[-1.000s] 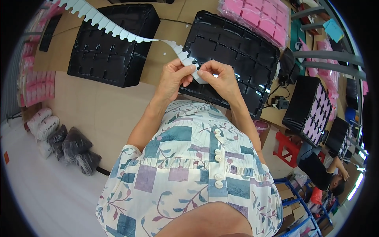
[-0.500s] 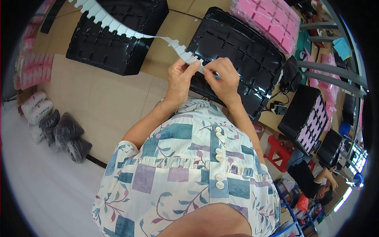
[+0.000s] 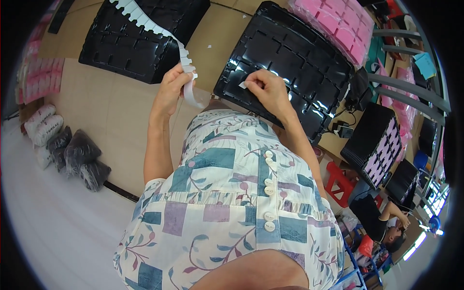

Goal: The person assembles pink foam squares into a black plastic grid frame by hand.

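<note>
My left hand grips a long white strip of small labels that runs up and to the left over the table. My right hand pinches one small white label and holds it over the near-left part of a glossy black compartment tray. The two hands are apart, the strip's loose end curling below my left fingers.
A second black tray lies at the upper left on the cardboard-covered table. Pink trays sit at the top right, more pink pieces at the far left. Bagged dark items lie on the floor. Another person sits at the lower right.
My hands were together on the strip's end; now they have separated. The right hand has come away with one label and moved over the black tray, the left keeps the strip.
</note>
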Demonstrator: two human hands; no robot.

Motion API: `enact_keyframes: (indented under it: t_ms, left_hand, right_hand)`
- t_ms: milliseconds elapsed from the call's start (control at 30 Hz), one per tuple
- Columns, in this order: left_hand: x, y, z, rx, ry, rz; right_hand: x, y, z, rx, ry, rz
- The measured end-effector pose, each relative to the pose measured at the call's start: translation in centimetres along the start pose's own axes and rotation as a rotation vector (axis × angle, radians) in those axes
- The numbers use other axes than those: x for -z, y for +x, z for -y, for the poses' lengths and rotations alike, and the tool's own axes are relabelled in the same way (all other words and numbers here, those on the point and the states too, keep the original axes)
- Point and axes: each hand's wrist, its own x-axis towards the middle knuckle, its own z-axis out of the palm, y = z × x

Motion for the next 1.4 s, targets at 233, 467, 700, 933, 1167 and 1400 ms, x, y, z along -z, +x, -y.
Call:
enact_keyframes:
  t_ms: [233, 467, 700, 933, 1167, 1400]
  left_hand:
    - [-1.6, 0.9, 2.7, 0.022, -0.026, 0.076]
    - [-3.9, 1.6, 3.3, 0.052, -0.148, 0.096]
    - [-4.7, 3.0, 4.7, 0.012, 0.032, 0.123]
    - [-4.3, 3.6, 4.7, 0.057, 0.038, 0.143]
    - [-4.6, 3.8, 5.0, 0.103, 0.023, 0.163]
    - [-5.1, 3.9, 5.3, 0.124, -0.027, 0.174]
  right_hand:
    - [-3.5, 1.2, -1.9, 0.270, -0.561, -0.161]
    - [-3.4, 1.0, -1.3, 0.225, -0.512, -0.167]
    - [-3.6, 1.5, -1.3, 0.065, -0.471, -0.147]
    - [-4.1, 1.8, -0.9, 0.067, -0.539, -0.163]
    - [-3.7, 1.9, -0.6, 0.007, -0.556, -0.130]
    - [-4.0, 1.7, -1.3, 0.087, -0.738, -0.116]
